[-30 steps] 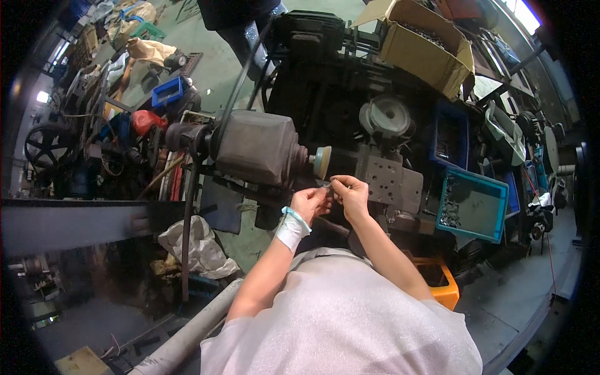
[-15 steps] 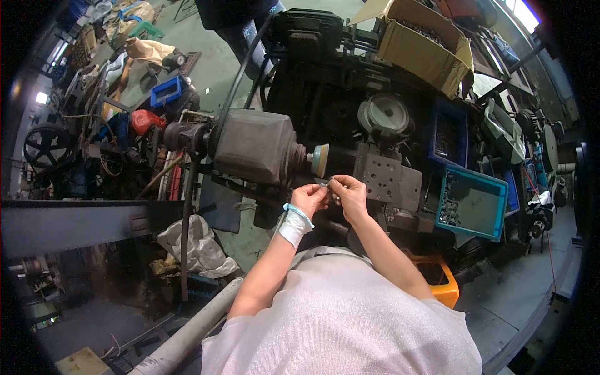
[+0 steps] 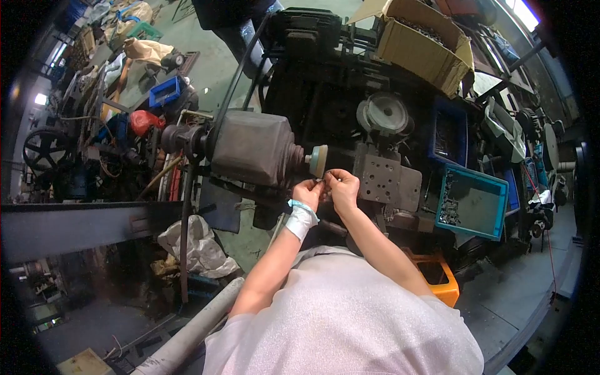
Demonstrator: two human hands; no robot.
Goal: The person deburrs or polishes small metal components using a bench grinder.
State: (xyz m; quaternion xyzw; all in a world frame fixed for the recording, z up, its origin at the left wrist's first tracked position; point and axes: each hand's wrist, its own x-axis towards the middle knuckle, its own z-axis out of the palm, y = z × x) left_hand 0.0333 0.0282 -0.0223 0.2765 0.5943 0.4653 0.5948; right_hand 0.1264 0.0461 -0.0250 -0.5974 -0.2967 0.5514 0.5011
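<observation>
– L hand (image 3: 307, 194) & R hand (image 3: 343, 187) are pinching a small part (image 3: 323, 181), mostly hidden!
– Where's it sitting?
– It's sitting approx 6 o'clock from the pale wheel (image 3: 319, 161), v. near!

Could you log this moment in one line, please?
left hand: pinching; right hand: pinching; small part: between hands, mostly hidden; pale wheel: just beyond hands; teal bin: off right
</observation>
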